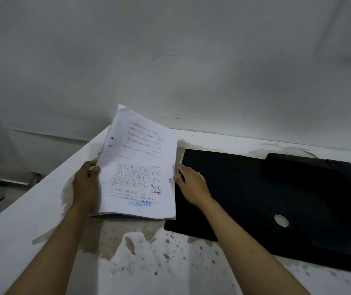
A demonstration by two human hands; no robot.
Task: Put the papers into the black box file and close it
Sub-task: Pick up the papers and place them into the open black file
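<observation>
A pale, stained wall filled the upper half of my view. Below it, a white surface with worn, speckled brown patches ran across the lower half of the frame. On the right side lay the black box file, flat on the surface and shut, with a small round metal ring on its cover near the lower right. Left of centre, I saw a stack of papers, hole-punched along the left edge, printed with text too blurred to read apart from a blue "REJECTED" stamp near the bottom. The stack was tilted up from the surface, its right edge overlapping the file's left edge. My left hand was closed around the papers' left edge, thumb on top. My right hand pinched the papers' right edge with its fingertips, resting above the file's cover.
</observation>
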